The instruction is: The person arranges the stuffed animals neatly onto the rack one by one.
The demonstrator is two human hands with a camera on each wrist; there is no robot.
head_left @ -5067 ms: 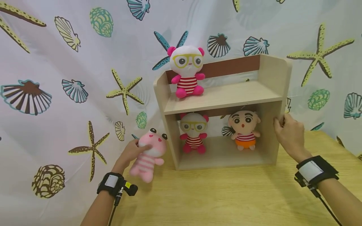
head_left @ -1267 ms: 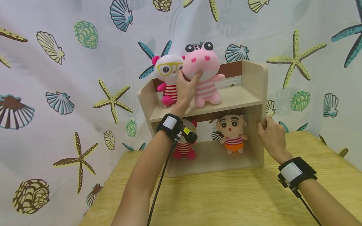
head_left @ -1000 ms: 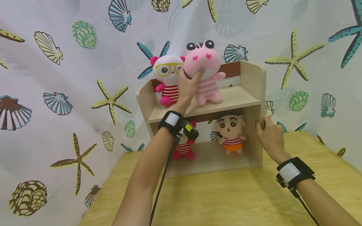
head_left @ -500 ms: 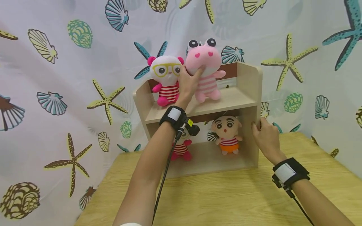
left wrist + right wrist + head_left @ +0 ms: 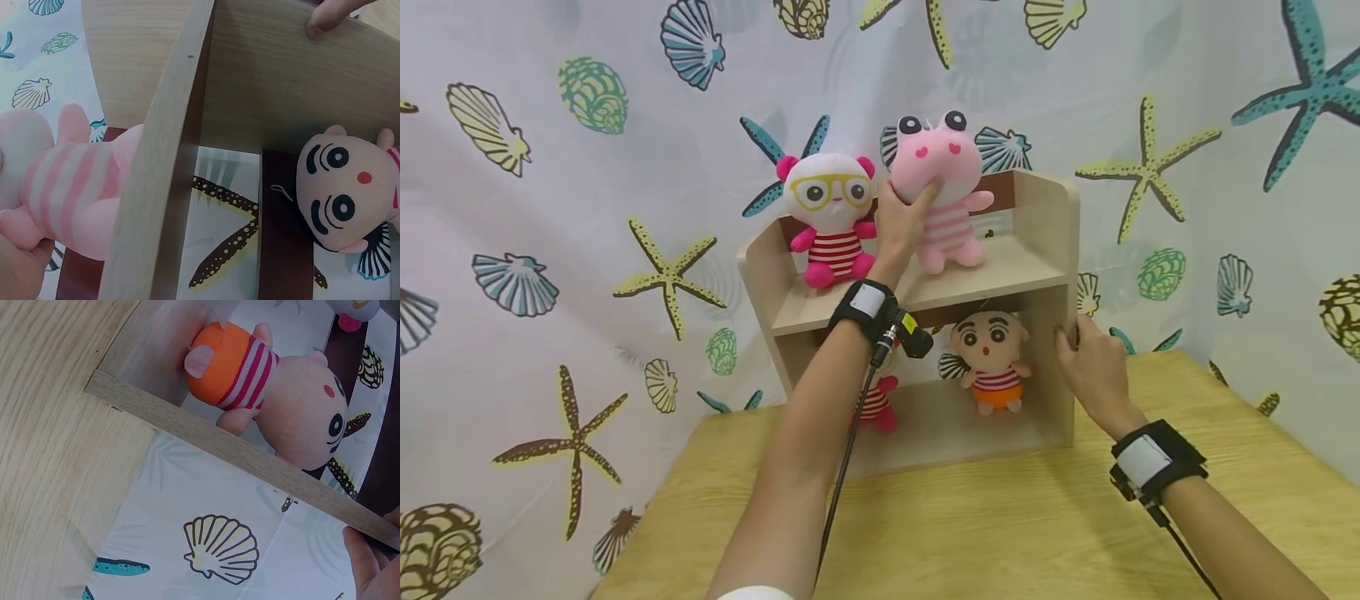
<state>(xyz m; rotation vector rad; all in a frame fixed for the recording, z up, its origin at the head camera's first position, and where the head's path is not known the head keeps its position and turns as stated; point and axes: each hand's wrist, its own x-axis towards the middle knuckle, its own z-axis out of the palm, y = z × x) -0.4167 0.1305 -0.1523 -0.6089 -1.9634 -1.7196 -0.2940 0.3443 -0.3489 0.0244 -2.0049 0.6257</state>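
Observation:
My left hand (image 5: 901,218) grips a pink plush toy (image 5: 946,225) with bulging eyes, heart-shaped nostrils and a striped body, thumb across its mouth. The toy is upright over the top board of a small wooden shelf (image 5: 1015,262), right of a panda plush (image 5: 831,221) with yellow glasses; whether its feet bear on the board I cannot tell. Around the shelf's right side panel my right hand (image 5: 1093,367) is curled, thumb on the inner face. In the left wrist view, the pink toy's striped body (image 5: 69,187) appears beside the board's edge.
A boy-figure plush (image 5: 992,362) in orange shorts sits on the lower level at right. A second panda plush (image 5: 880,404) at lower left is partly hidden by my left forearm. The shelf stands on a wooden table (image 5: 970,525) before a shell-patterned curtain (image 5: 587,192).
My left hand has carried the pink toy up from left of the shelf to its top level, then slightly right, away from the panda. My right hand keeps its grip while the view shifts.

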